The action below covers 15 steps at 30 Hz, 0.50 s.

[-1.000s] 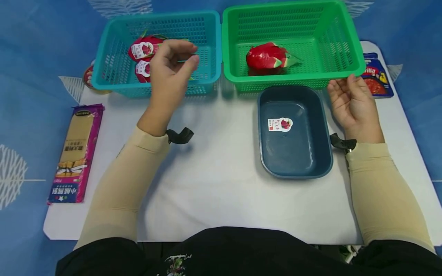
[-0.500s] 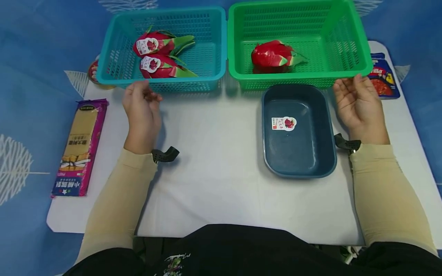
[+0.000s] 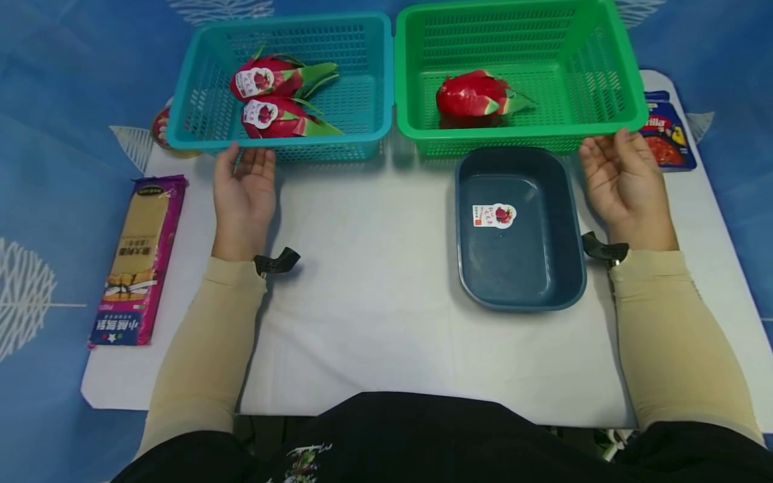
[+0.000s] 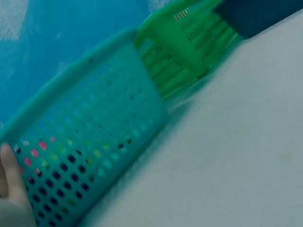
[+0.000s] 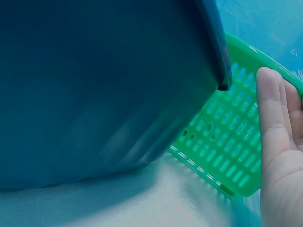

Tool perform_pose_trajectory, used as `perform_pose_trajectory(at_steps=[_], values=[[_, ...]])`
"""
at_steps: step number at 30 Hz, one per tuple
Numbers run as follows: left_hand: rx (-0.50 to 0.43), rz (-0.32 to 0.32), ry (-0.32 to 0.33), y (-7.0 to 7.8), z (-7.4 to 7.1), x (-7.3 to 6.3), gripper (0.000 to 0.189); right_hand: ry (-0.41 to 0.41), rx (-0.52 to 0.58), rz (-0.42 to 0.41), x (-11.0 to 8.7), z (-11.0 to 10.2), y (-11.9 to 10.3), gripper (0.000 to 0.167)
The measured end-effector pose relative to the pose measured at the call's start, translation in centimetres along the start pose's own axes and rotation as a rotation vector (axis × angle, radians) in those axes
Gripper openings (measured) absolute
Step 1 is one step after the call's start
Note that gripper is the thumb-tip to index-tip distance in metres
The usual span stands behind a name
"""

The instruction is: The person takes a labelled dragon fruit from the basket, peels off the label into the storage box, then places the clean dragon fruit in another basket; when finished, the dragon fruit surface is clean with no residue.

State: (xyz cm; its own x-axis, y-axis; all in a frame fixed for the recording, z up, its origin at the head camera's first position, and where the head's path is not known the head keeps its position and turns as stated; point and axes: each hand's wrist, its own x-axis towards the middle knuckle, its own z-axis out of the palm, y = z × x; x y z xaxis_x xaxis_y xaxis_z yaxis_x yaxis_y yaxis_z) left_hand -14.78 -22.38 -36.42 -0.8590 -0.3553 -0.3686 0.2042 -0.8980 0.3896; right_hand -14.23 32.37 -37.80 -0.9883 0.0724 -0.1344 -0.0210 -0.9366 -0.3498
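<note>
My left hand (image 3: 244, 201) is palm up at the front rim of the blue basket (image 3: 362, 142), near its left end. Its fingers are fairly straight, with their tips right at the rim. Inside that basket lie two dragon fruits (image 3: 280, 79) with white labels, side by side. My right hand (image 3: 628, 191), palm up with loosely bent fingers, touches the front right corner of the green basket (image 3: 574, 137). In the right wrist view its fingers (image 5: 272, 109) lie against the basket's side. One dragon fruit (image 3: 474, 97) rests in the green basket.
A dark blue tub (image 3: 513, 268) with a dragon fruit label (image 3: 494, 216) inside stands before the green basket. At the left lies a pasta packet (image 3: 135, 261). A blue sauce pouch (image 3: 667, 134) is at the right; a round tin (image 3: 162, 127) shows partly behind the blue basket.
My left hand has come out from above the blue basket, down and left to its front rim, and turned palm up. My right hand has stayed at the green basket's corner.
</note>
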Motion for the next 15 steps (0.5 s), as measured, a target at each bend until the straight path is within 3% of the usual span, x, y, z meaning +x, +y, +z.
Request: perform_pose_trajectory(at_steps=[5, 9, 15], values=[[-0.079, -0.001, -0.076, -0.1, -0.8, 0.5, 0.028, 0.001, -0.009, 0.002, 0.0, 0.0, 0.1, 0.040], [-0.046, 0.049, -0.135, -0.5, -1.2, 0.6, 0.024, 0.005, -0.015, 0.001, -0.1, 0.0, 0.1, 0.042], [0.030, 0.106, -0.135, -0.8, -1.2, 0.4, 0.020, 0.010, -0.018, 0.004, 0.0, 0.0, 0.1, 0.040]])
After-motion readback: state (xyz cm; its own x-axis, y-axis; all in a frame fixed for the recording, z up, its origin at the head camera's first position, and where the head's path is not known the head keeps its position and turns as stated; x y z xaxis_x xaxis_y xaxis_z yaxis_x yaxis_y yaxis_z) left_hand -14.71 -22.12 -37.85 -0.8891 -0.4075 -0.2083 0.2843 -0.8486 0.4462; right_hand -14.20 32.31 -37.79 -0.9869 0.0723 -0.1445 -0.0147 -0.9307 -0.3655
